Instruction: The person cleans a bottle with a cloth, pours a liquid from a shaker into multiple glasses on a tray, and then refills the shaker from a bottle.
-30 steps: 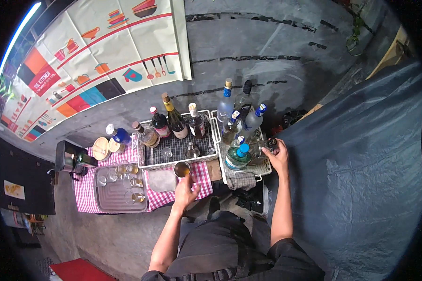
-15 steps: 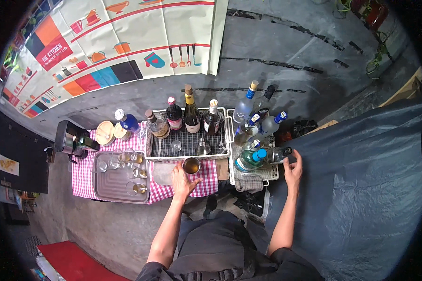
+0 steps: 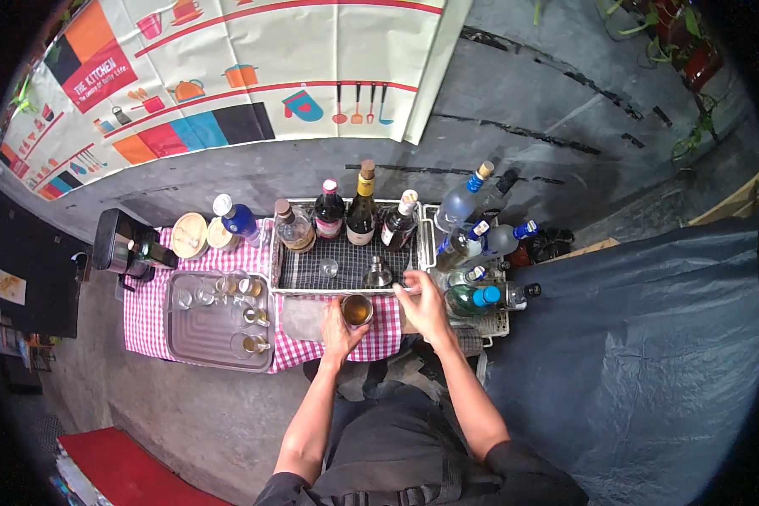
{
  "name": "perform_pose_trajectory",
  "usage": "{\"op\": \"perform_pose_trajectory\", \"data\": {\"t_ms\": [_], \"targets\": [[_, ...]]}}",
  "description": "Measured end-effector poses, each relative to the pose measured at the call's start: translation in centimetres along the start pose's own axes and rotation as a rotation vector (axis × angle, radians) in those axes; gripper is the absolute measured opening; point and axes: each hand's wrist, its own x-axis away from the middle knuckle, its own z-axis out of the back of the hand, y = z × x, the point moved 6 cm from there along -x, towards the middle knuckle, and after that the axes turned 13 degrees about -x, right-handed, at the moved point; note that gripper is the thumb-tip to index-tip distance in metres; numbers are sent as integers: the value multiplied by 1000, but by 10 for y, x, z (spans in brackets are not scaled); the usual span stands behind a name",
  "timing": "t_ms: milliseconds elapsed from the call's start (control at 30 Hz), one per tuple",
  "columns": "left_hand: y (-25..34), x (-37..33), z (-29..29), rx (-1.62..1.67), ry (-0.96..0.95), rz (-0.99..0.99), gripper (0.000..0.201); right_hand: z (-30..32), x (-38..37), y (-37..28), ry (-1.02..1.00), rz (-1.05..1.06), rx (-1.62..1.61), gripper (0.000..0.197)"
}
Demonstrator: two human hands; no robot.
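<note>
My left hand curves round a dark-rimmed cup with amber liquid in it, thumb on the near side. The cup is over the checkered cloth, beside a pale board. My right hand is raised to the right of the cup, thumb and fingers apart, with no object visible in it. Just beyond its fingertips a metal shaker top stands in the wire basket, near a small clear glass. A green bottle with a blue cap leans to the right of this hand.
Several tall bottles line the basket's back. More bottles crowd a white rack at right. At left are a grey tray with glasses, wooden bowls and a black appliance. Dark plastic sheeting hangs at right.
My right hand has left the dark-capped bottle at the right rack and come left, near the cup and shaker top. My left hand stays at the cup, its thumb now closer in.
</note>
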Motion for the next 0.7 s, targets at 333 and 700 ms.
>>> {"op": "perform_pose_trajectory", "data": {"t_ms": [333, 700], "targets": [[-5, 34, 77, 254, 70, 84, 86, -98, -92, 129, -299, -625, 488, 114], [-9, 45, 127, 373, 104, 94, 84, -85, -42, 47, -236, -500, -758, 41]]}}
